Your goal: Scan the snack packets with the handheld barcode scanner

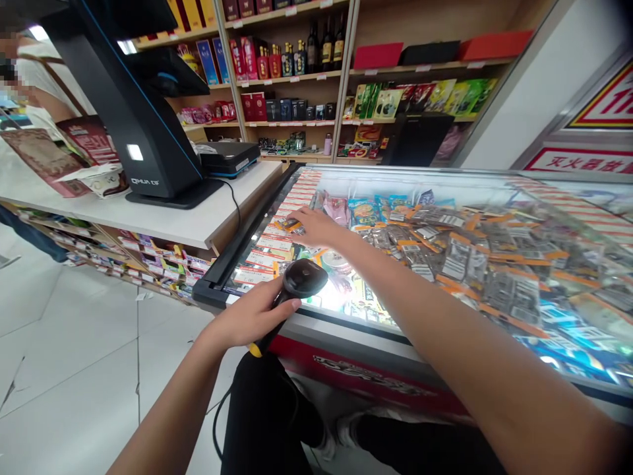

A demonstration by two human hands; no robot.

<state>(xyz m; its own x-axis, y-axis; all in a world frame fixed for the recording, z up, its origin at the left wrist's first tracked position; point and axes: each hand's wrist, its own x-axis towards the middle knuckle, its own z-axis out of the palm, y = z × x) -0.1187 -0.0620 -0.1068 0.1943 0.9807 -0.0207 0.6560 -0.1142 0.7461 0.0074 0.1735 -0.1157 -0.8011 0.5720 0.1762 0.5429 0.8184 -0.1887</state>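
Observation:
My left hand point(257, 310) is wrapped around the handle of a black barcode scanner point(305, 277) with a yellow end to its grip. The scanner's head points away from me, over the near left edge of a glass-topped chest freezer point(341, 328). Farther in, my right hand point(316, 227) reaches across the glass, its fingers closed on a small packet point(289, 225) with orange edging. Under that packet lie price labels point(267, 256) in red and white. Many similar clear packets point(459, 257) with orange edges are spread on the glass to the right of my arm.
A white counter point(198, 227) on the left carries a black checkout terminal point(163, 145), a scale point(230, 158) and bags. Shelves point(291, 79) with bottles and boxes stand behind. A person point(49, 79) is at far left. The scanner's cable point(216, 422) hangs by my knees.

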